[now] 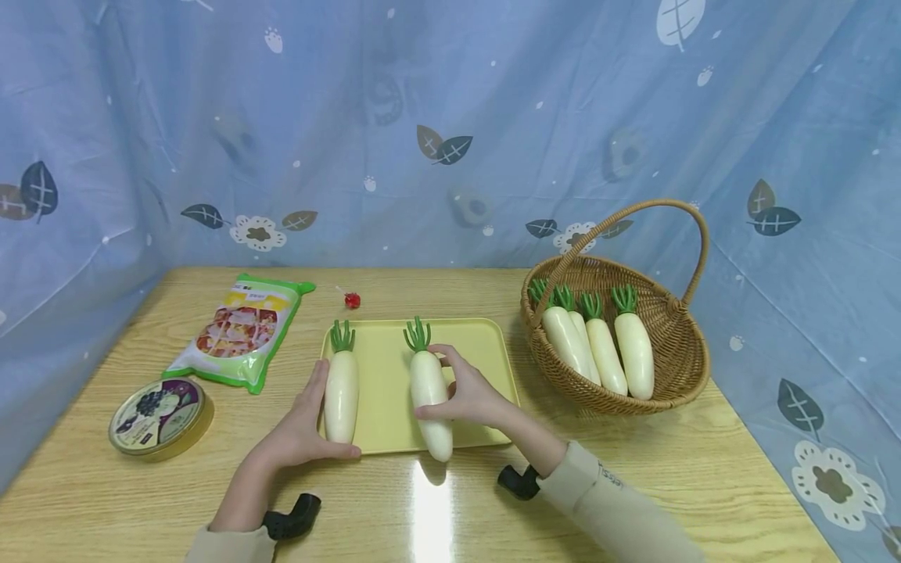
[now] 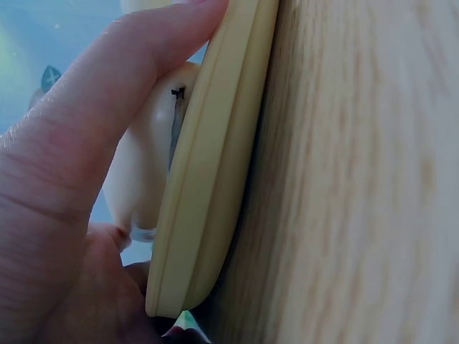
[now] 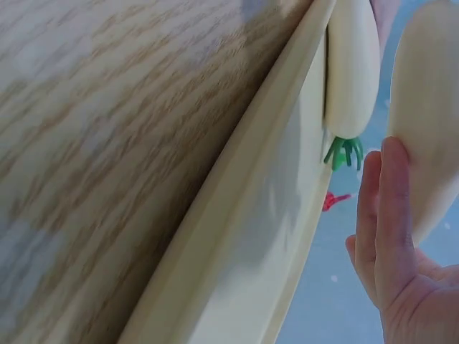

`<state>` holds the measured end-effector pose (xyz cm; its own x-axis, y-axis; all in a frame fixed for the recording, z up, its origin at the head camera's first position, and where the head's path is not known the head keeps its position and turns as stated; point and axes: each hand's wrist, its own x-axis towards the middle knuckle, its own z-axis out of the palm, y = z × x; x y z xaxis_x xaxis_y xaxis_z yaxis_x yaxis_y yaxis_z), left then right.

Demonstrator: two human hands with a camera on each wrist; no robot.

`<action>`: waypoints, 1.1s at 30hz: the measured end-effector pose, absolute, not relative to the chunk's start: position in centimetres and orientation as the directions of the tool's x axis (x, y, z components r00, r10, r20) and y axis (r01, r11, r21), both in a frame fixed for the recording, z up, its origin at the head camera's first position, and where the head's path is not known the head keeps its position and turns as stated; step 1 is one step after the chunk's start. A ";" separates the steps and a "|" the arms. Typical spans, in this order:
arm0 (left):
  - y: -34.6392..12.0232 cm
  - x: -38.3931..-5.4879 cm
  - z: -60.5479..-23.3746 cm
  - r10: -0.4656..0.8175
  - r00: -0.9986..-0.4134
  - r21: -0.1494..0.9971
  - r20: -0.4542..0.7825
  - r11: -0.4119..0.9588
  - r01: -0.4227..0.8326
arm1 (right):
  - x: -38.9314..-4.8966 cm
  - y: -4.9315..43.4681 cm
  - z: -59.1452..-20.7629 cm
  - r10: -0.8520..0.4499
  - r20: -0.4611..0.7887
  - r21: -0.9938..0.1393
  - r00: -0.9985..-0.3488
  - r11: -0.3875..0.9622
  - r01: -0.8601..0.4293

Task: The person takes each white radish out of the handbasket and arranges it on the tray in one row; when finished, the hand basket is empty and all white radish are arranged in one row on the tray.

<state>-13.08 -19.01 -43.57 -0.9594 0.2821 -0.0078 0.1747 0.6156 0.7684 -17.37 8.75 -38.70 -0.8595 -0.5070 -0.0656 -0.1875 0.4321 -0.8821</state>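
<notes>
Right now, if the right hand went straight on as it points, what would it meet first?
Probably the radish lying by the left hand, though the held radish looks raised and could pass above.

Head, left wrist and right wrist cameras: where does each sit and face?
Head: worn on the head, facing forward and down at tray and basket; left hand, right hand and sleeves show.
Left wrist: on that wrist, facing the tray's side and table; left hand shows.
Right wrist: on that wrist, facing across tray to two radishes; right hand shows.
Head and right wrist share those radishes.
</notes>
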 end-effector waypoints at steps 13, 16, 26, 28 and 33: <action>-19.0 -13.1 -43.5 0.281 -0.960 0.762 -0.013 0.624 0.173 | -17.7 6.6 -39.2 -0.512 -0.104 -0.884 -0.853 0.441 -0.157; -19.0 -13.1 -43.5 0.281 -0.960 0.758 -0.012 0.629 0.174 | -17.9 6.1 -39.3 -0.516 -0.114 -0.892 -0.849 0.429 -0.141; -19.0 -13.1 -43.5 0.288 -0.958 0.761 -0.006 0.622 0.183 | -18.6 4.8 -39.9 -0.492 -0.161 -0.888 -0.856 0.451 -0.092; -19.0 -13.1 -43.5 0.290 -0.957 0.764 -0.007 0.619 0.182 | -18.7 4.6 -39.9 -0.486 -0.163 -0.886 -0.858 0.454 -0.089; -19.0 -13.1 -43.5 0.292 -0.957 0.766 -0.009 0.616 0.181 | -18.9 4.0 -40.2 -0.485 -0.165 -0.887 -0.859 0.454 -0.086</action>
<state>-13.09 -19.03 -43.50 -0.9565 0.2915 -0.0085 0.1810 0.6163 0.7664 -18.92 4.05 -40.18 -0.8587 -0.4851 -0.1654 -0.0856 0.4540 -0.8869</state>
